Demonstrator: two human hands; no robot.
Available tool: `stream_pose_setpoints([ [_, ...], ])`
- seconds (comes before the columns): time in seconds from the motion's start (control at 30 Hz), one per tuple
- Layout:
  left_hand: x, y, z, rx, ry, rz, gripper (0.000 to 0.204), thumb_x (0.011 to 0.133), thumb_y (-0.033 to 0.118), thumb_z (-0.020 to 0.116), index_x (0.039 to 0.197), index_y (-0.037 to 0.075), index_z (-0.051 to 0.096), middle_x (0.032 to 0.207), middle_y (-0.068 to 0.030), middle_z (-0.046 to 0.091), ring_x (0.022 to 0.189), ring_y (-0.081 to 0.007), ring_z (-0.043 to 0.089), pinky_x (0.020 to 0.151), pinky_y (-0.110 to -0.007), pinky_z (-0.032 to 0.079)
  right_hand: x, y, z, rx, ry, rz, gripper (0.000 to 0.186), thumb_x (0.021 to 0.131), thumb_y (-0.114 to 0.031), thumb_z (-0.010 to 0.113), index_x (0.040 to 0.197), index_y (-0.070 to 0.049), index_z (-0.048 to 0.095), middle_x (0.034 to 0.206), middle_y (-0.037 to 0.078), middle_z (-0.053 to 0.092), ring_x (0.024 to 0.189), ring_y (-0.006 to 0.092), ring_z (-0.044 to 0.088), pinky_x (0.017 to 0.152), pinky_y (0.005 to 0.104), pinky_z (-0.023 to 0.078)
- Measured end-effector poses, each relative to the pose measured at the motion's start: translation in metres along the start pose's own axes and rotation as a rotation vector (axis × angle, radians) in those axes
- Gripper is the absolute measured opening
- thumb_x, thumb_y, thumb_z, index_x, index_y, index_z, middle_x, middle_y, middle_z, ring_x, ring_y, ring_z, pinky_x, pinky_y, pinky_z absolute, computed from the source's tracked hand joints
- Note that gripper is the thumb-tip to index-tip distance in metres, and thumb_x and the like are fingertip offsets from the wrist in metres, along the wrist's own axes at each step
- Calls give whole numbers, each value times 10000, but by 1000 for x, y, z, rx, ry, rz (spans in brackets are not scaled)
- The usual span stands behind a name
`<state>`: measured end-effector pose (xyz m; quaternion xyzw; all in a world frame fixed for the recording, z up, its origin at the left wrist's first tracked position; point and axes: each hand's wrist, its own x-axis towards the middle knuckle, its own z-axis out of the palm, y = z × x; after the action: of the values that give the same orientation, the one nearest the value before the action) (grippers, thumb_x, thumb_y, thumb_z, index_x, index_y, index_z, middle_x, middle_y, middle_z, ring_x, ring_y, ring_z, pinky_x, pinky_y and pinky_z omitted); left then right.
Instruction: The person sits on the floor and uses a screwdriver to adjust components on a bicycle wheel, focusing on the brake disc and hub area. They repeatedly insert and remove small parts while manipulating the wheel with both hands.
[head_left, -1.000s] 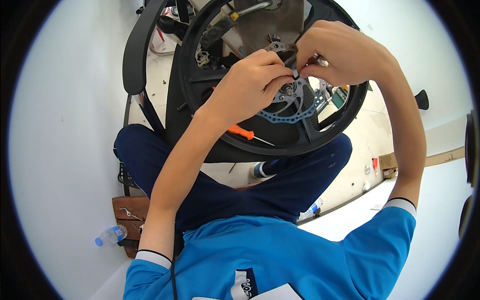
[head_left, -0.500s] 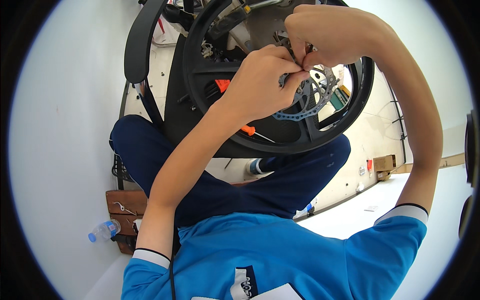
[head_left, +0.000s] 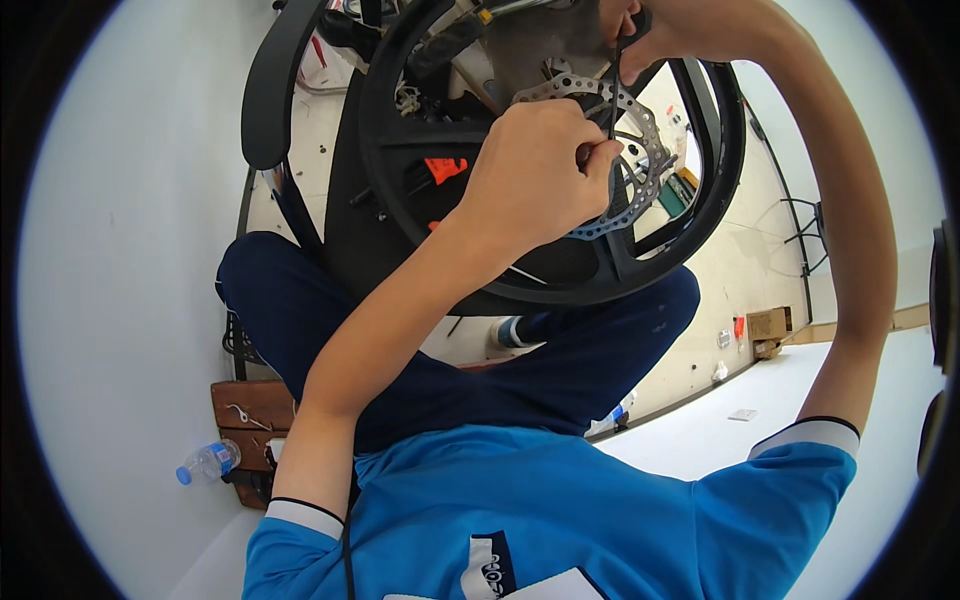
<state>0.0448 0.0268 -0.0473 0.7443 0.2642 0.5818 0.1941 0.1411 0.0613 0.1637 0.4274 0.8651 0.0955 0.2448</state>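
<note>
A black spoked wheel [head_left: 374, 185] lies across my lap area, with a silver perforated brake disc [head_left: 647, 130] at its hub. My right hand [head_left: 665, 32], at the top of the view, grips a thin black hex key [head_left: 616, 75] by its upper end. The key's shaft runs down over the disc to my left hand [head_left: 540, 165]. Thumb and fingers of that hand are closed around its lower end, close to the hub. The key's tip and the hub's middle are hidden behind my left hand.
Beneath the wheel is a black seat [head_left: 345, 225] with a curved armrest [head_left: 268, 90]. An orange piece [head_left: 445, 169] and a screwdriver shaft [head_left: 525, 274] show between the spokes. A plastic bottle [head_left: 210, 461] lies at left by a wooden box [head_left: 250, 400]. Cardboard boxes [head_left: 768, 325] stand at right.
My hands were together at the hub; now the right has moved up and away. The hex key shows between them, and more of the disc is uncovered. The wheel has shifted slightly.
</note>
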Motion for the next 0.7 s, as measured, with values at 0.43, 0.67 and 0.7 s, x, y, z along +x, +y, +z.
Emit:
stream_pose_setpoints([
  [0.43,-1,-4,-16,-110,23,-57,96,830,58,737,892,-11,761,736,-80,697,560,-130,585,538,-246,449,-22,15,15,253,234,-28,230,767,-170,831,885,16,764,795,143,698,734,234,681,648,343,536],
  [0.67,-1,0,-17,-57,-23,-63,96,835,55,735,899,-8,769,720,-68,694,567,-117,570,538,-234,430,-26,20,25,223,257,-36,245,773,-185,820,884,25,760,824,164,709,768,275,689,695,370,545],
  [0.7,-1,1,-16,-47,-18,-57,93,832,55,738,893,-8,769,713,-66,692,562,-116,568,530,-233,425,-26,20,27,211,266,-33,245,773,-186,820,881,25,760,826,166,710,771,276,689,699,372,546],
])
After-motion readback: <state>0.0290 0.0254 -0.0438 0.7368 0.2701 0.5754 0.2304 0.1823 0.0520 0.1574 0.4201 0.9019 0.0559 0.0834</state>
